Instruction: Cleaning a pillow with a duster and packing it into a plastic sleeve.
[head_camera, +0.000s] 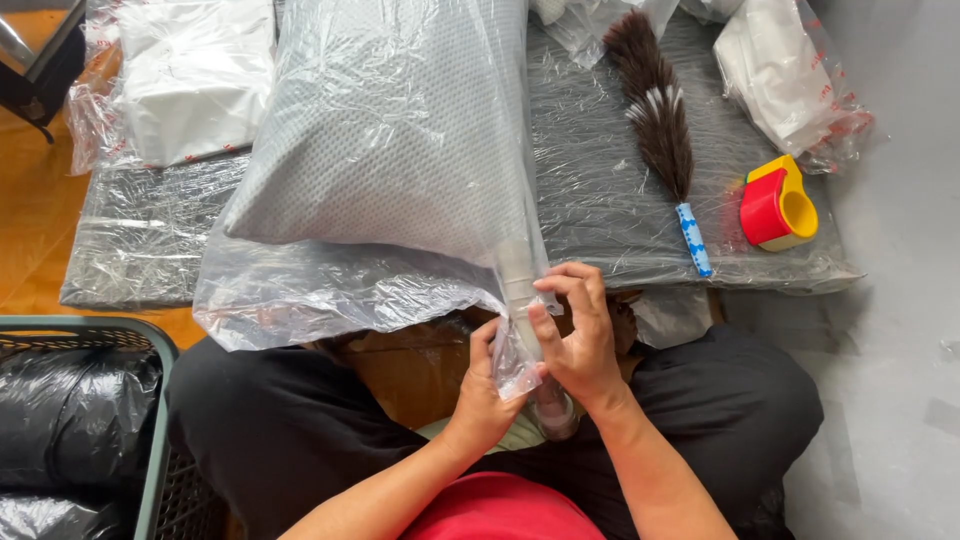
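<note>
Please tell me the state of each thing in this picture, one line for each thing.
Grey pillow: inside a clear plastic bag, bag end loose.
Left hand: gripping the bag's corner.
Right hand: pinching the same corner.
Feather duster: lying flat, untouched.
Tape dispenser: resting on the wrapped mat.
White bagged items: lying at the back.
Green crate: holds black bags.

Single head view, steep downward, close over lap and low wrapped platform (620, 200).

hands: left (487, 385), right (578, 335) pinch clear bag (330, 290) corner | grey pillow (390, 130) inside | feather duster (655, 110) beside
</note>
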